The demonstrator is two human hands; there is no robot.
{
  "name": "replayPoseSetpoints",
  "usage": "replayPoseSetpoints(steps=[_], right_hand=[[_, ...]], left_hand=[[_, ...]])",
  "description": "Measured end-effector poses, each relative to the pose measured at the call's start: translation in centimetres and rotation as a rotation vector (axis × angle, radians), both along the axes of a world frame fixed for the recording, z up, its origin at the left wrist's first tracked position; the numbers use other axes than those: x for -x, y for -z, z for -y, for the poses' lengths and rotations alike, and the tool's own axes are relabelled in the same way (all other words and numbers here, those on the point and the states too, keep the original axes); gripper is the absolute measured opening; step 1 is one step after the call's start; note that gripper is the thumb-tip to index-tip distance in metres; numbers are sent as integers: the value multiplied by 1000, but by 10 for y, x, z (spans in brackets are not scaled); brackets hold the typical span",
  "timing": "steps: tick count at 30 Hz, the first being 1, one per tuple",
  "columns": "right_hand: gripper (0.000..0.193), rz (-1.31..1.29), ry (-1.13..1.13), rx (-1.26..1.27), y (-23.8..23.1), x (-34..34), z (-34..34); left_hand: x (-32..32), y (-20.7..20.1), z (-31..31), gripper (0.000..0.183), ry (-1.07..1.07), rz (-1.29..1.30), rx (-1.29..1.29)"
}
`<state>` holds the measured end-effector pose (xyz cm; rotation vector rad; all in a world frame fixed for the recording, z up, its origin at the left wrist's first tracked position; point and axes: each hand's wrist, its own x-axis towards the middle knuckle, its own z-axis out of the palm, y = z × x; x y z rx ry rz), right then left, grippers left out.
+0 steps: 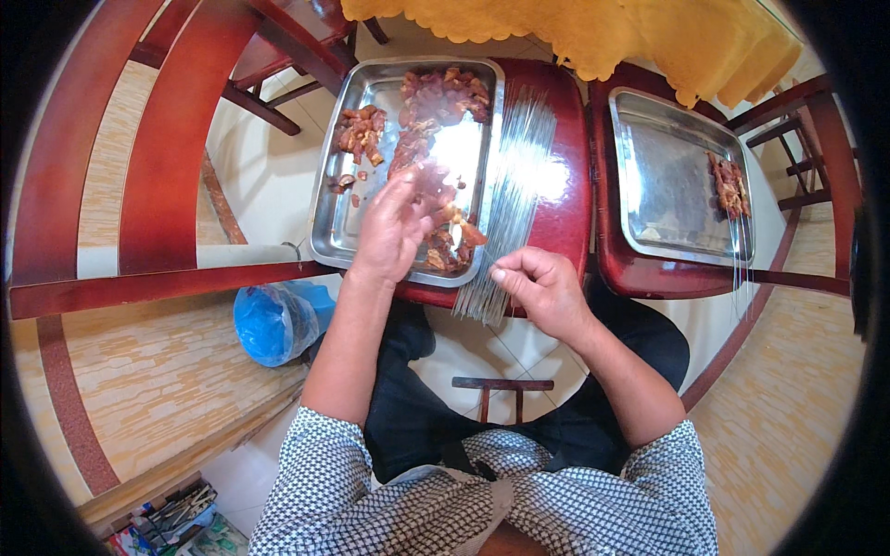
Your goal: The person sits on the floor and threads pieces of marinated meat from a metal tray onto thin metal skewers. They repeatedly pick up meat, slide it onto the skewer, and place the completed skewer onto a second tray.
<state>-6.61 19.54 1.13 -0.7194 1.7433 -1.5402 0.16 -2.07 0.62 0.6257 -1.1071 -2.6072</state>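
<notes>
A metal tray (326,208) holds chunks of reddish-brown marinated meat (445,93), heaped at the far side and down the right. My left hand (394,227) hovers above this meat, palm turned inward, fingers loosely apart and slightly blurred, with nothing visible in them. Beside the tray lies a long bundle of thin metal skewers (514,167). Over the bundle's near end, my right hand (547,289) is closed, thumb and forefinger pinched on what looks like one thin skewer, hard to separate from those behind it. One chunk of meat sits just beyond the pinch.
A second metal tray (649,246) at right has threaded meat skewers (730,190) whose ends stick out over its near rim. Both trays rest on red wooden chair seats (565,218). A blue bin (269,324) stands left, a wooden chair back (176,139) farther left. Yellow cloth (593,32) hangs ahead.
</notes>
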Motion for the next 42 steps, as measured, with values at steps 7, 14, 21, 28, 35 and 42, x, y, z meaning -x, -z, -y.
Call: replayPoseSetpoints(steps=[7,14,21,28,35,42], right_hand=[[13,132,46,20,-1,1,1],[12,-29,50,43,5,1,2],[12,-126,27,-5,7,1,3],[13,-216,27,-24,6,0,5],[13,-204,-1,-103,1,3,4],[13,-205,56,-6,5,4,5]], left_hand=[[-1,-3,-10,21,76,5,8],[2,1,-16,20,85,60,-46],[1,6,-15,23,33,50,-71],[1,5,-17,23,30,35,-45],[2,1,-21,28,85,41,-14],[1,7,-20,24,9,52,58]])
